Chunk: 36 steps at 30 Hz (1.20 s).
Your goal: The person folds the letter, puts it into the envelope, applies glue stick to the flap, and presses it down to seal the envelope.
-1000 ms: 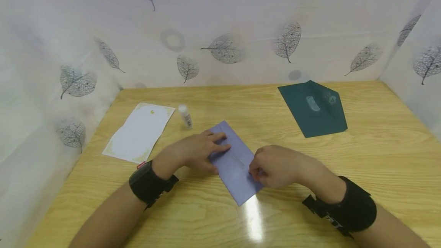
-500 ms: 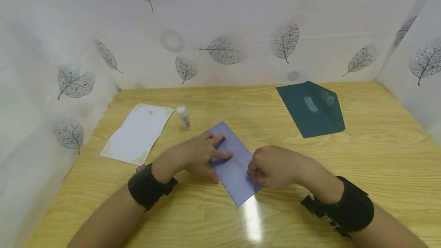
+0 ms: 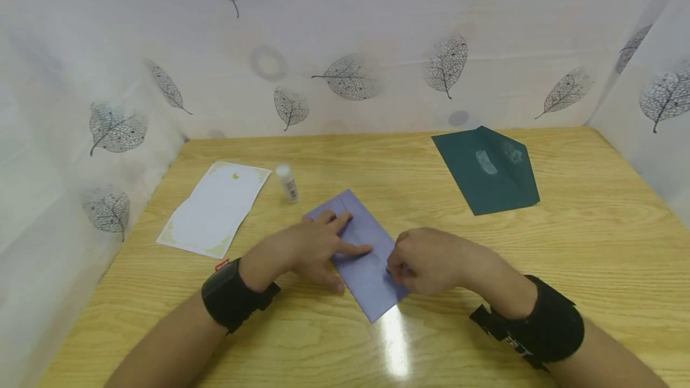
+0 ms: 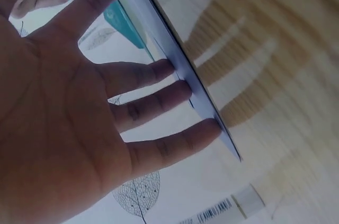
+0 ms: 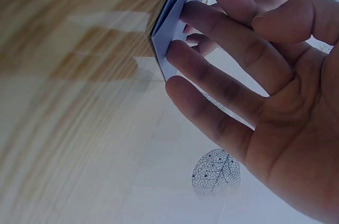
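A lilac paper envelope (image 3: 366, 289) lies slantwise on the table, a seam running along its upward face. My left hand (image 3: 315, 250) rests on its left side with the fingers spread, the index reaching to the middle; in the left wrist view several fingertips press on the envelope (image 4: 172, 46). At the envelope's right edge is my right hand (image 3: 431, 259), bent at the knuckles. The right wrist view shows three fairly straight fingers (image 5: 212, 89) with tips on the paper near a corner, while thumb and index lie close together without a visible object.
Up and left of the envelope stands a white glue stick (image 3: 288, 184). A white sheet with gold corner patterns (image 3: 215, 211) lies at the left. At the back right is a dark green envelope (image 3: 469, 181) with whitish patches. Leaf-print curtains (image 3: 377, 17) surround the wooden table (image 3: 582, 226).
My left hand's index finger has slid along the envelope, down and to the right, and the hand has shifted slightly with it. The right hand has stayed almost still.
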Each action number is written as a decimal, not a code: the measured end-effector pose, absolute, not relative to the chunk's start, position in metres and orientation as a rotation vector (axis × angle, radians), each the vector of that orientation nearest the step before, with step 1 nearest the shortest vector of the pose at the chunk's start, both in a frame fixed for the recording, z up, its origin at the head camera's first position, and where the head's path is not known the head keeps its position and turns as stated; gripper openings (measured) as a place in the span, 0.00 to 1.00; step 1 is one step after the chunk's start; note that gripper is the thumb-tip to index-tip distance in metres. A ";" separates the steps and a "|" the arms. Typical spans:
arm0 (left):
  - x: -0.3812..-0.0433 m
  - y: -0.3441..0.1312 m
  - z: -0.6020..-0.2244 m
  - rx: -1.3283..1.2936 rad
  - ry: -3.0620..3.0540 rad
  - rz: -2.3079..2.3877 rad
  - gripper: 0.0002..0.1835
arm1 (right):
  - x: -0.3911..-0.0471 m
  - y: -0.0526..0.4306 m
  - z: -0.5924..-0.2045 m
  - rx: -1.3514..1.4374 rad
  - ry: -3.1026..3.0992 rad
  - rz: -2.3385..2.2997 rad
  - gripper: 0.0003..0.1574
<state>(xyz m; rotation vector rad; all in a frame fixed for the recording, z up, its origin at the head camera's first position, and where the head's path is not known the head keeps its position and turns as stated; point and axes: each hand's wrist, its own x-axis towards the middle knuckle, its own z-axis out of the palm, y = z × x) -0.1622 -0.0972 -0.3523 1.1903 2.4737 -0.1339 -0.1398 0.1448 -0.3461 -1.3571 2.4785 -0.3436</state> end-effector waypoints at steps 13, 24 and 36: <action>-0.180 -0.109 -0.356 1.241 2.516 -0.023 0.42 | -0.140 0.144 -0.346 -1.353 2.486 -0.331 0.09; -0.193 -0.118 -0.359 1.342 2.415 0.307 0.44 | -0.139 0.146 -0.347 -1.354 2.470 -0.341 0.09; -0.187 -0.115 -0.362 1.162 2.593 -0.011 0.41 | -0.139 0.145 -0.346 -1.355 2.480 -0.346 0.10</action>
